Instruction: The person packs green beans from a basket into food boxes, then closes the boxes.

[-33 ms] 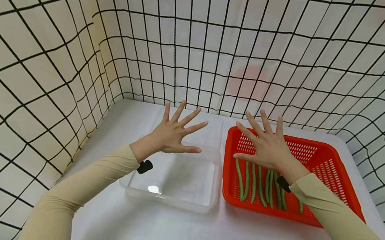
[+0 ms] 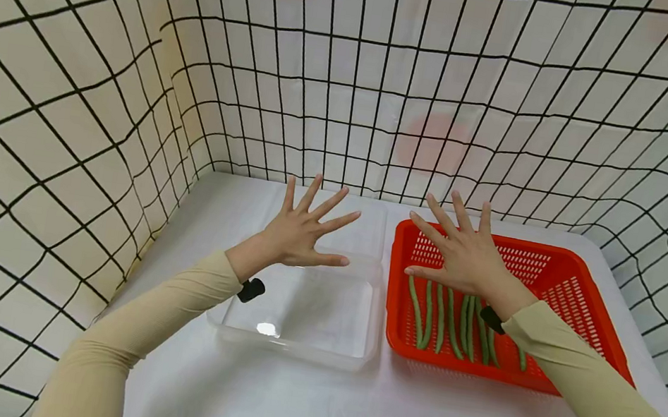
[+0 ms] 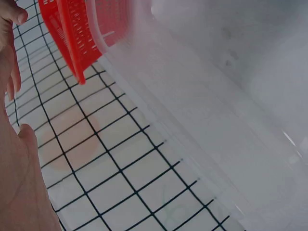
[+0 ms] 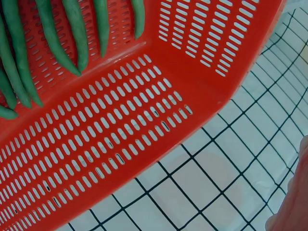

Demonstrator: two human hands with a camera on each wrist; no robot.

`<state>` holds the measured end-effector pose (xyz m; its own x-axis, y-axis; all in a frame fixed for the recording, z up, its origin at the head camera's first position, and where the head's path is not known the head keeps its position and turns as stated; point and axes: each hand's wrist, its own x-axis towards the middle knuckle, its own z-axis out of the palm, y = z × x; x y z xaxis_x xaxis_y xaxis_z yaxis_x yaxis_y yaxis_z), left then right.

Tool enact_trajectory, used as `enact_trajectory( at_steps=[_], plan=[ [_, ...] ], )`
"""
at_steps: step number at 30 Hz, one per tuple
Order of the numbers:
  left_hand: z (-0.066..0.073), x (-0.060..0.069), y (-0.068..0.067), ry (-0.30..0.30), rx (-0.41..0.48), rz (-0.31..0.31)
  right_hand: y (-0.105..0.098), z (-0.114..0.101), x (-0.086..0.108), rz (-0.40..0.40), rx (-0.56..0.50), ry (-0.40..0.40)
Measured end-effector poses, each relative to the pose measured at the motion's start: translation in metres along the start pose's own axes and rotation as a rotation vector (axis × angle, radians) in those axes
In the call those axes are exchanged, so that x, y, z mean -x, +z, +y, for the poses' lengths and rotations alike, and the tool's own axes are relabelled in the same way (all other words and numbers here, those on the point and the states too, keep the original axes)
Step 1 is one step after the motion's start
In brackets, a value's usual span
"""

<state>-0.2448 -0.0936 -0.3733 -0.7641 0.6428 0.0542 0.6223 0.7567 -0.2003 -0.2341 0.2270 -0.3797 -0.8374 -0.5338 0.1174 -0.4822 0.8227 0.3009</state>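
In the head view the left hand [image 2: 300, 234] is held with fingers spread above the far part of a clear plastic box [image 2: 288, 353], holding nothing. The right hand [image 2: 469, 257], fingers also spread, hovers over the left part of a red perforated basket [image 2: 594, 295] and holds nothing. Several green beans [image 2: 450, 322] lie side by side in the basket, partly hidden by the right hand and wrist. The right wrist view shows bean ends [image 4: 77, 38] and the basket's slotted wall [image 4: 96, 130]. At the left wrist view's edge is part of the left hand [image 3: 21, 183].
A white cloth [image 2: 305, 411] covers the table. Black wire grid [image 2: 382, 91] surrounds it at the back and both sides, with white fabric behind. The clear box stands directly left of the basket, a narrow gap between them.
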Motion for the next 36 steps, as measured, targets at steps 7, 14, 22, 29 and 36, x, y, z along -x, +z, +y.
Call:
enact_trajectory(
  at_steps=[7, 14, 22, 29, 36],
  plan=[
    [0.001, 0.006, 0.001, 0.000, 0.032, 0.001, -0.003, -0.004, 0.007, -0.019, -0.041, 0.013],
    [0.002, 0.010, -0.002, -0.019, 0.046, -0.033, -0.007, -0.003, 0.015, -0.016, -0.083, 0.024],
    [-0.004, 0.031, 0.000, -0.088, 0.114, 0.033, -0.010, -0.001, 0.026, -0.016, -0.121, 0.042],
    [-0.015, 0.102, 0.015, -0.228, 0.298, 0.117, -0.019, 0.004, 0.045, -0.037, -0.303, 0.113],
    [-0.004, 0.174, 0.066, -0.299, 0.520, 0.203, -0.028, 0.021, 0.072, -0.103, -0.584, 0.224]
  ],
)
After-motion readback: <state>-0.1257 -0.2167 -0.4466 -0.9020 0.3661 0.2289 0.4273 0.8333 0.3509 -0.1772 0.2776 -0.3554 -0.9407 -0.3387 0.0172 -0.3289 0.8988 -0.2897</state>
